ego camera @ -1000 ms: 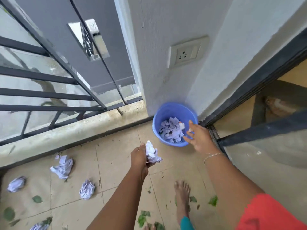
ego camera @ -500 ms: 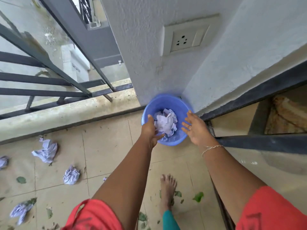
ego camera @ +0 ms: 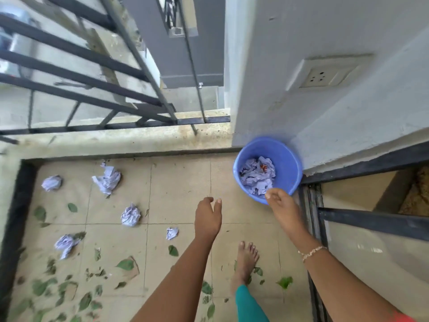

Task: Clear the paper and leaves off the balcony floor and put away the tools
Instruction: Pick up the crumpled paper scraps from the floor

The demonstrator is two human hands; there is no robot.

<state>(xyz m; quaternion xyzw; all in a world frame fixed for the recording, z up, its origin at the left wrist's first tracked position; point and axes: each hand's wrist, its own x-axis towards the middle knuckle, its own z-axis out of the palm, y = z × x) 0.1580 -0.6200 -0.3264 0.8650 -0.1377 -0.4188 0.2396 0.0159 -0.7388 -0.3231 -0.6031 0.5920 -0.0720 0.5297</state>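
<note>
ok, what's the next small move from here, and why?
Probably lower the left hand to the small paper ball nearest it on the floor: the hand holds nothing, the blue bucket already holds crumpled paper, and more paper balls and leaves lie scattered nearby.

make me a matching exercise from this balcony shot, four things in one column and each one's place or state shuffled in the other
Column A
1. blue bucket
2. left hand
3. wall socket
4. green leaves

Column B
a. scattered over the floor tiles
b. empty, fingers loosely curled, above the floor
c. in the corner, with crumpled paper inside
d. set in the white wall above the bucket

Pairs: 1-c, 2-b, 3-d, 4-a
</note>
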